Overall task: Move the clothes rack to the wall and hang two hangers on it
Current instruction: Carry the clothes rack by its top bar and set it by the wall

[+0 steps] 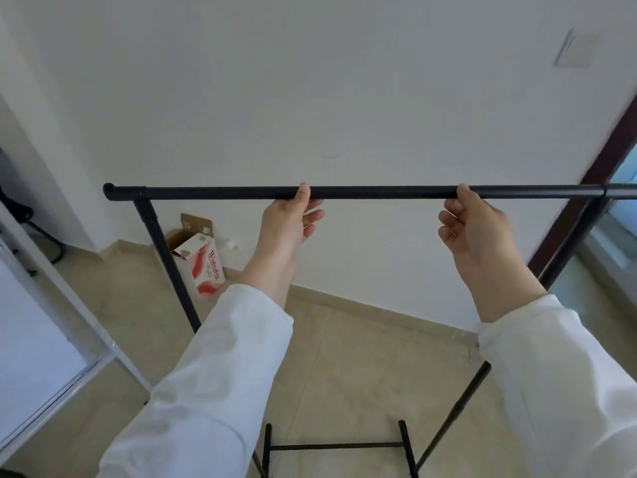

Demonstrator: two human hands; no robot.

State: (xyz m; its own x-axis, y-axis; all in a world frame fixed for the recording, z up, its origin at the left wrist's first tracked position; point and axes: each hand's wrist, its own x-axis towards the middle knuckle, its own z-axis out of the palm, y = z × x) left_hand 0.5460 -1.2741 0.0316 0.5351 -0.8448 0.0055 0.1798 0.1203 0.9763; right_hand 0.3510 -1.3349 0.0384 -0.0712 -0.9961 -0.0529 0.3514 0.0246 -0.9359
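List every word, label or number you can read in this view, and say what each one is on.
"Walrahn", or something close, in red letters running up the side of the open cardboard box by the wall; the blur makes the spelling uncertain.
Smaller print beside that word on the same box: too small and blurred to read.
The rack bar, wall and wall plate show no readable text.

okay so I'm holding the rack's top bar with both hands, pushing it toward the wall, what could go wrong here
The cardboard box on the floor by the wall sits near the rack's left upright, which could catch it. The bar's right end reaches toward the dark door frame and may knock it.
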